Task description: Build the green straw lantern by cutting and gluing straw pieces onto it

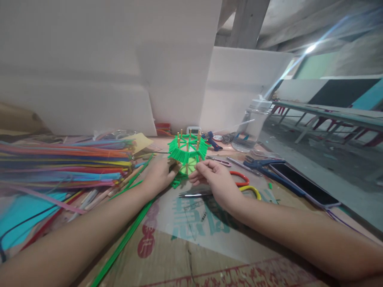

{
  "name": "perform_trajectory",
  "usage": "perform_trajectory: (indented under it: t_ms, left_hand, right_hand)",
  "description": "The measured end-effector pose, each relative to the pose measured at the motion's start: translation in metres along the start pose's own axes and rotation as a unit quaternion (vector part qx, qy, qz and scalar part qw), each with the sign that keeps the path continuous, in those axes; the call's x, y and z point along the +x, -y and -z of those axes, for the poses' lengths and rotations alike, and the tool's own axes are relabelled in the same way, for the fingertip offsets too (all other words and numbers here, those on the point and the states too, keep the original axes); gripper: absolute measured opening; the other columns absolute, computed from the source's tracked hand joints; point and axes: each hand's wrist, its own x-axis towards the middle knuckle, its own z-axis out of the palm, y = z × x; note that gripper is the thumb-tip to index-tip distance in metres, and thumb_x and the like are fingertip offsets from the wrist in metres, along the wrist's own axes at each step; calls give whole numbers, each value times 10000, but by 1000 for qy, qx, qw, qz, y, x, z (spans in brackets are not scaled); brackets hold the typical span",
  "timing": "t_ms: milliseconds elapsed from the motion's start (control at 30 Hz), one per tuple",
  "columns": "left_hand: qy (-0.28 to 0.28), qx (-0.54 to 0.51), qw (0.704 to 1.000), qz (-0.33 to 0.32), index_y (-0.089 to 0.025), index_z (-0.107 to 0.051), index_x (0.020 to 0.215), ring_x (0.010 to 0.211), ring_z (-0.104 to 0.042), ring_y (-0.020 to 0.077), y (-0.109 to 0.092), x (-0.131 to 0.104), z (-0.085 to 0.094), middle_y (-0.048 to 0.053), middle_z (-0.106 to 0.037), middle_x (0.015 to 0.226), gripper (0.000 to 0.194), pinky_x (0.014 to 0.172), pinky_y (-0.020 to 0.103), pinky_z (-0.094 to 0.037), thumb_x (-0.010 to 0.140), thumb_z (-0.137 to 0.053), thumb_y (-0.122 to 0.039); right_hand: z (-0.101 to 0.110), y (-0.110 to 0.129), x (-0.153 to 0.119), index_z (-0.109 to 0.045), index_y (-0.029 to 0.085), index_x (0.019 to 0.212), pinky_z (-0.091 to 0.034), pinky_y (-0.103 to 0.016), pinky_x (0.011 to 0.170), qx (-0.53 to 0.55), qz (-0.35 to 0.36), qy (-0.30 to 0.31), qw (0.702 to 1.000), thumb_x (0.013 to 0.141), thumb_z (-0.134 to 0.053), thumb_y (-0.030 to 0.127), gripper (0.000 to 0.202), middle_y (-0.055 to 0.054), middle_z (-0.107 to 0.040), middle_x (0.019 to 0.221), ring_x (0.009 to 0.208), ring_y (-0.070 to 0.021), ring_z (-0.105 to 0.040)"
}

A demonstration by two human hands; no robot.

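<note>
A green, tiered model of fuzzy stems and upright tan sticks stands on the table between both hands, apparently flanked for steadiness. The left hand curls its fingers at the model's lower left; the right hand bends its fingers at the lower right. Blur and overlap mean I cannot tell whether either grips. Metal scissors with red and yellow handles lie beneath the right hand, presumably for easy reach.

Near tabletop passable — scissors obstruct right, pipe cleaners left.
</note>
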Motion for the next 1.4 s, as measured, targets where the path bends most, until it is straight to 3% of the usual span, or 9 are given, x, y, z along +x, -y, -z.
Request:
perform_trajectory:
  t_ms: [533,1200,1300,1400]
  left_hand:
    - [13,-18,1000,-16,-176,-664,857,830,-650,214,-3,-2,4,78,-718,864,200,773,309,-470,903,-481,-242]
    - [6,-14,1000,-8,-180,-678,830,818,-643,213,1,-3,0,82,-719,841,175,769,307,-467,872,-514,-226]
    - [7,-19,1000,-6,-185,-683,837,812,-641,209,0,-2,1,72,-719,831,187,768,306,-468,881,-508,-236]
    - [7,-27,1000,-4,-191,-685,829,822,-642,212,-1,-2,1,65,-718,822,197,773,308,-468,892,-508,-248]
  right_hand:
    - [-13,-14,11,-539,186,805,-507,-233,554,58,11,17,998,785,-699,530,380,19,-663,609,540,-110,-615]
    - [-8,-12,24,-596,156,730,-507,-229,572,67,-21,54,996,692,-780,540,427,6,-668,607,530,-94,-599]
    - [-5,-11,21,-586,164,744,-513,-243,572,43,-37,56,997,710,-745,587,453,-1,-672,616,530,-105,-606]
    - [0,-5,10,-541,184,727,-490,-252,541,-61,-42,77,994,783,-663,607,444,9,-642,584,505,-114,-584]
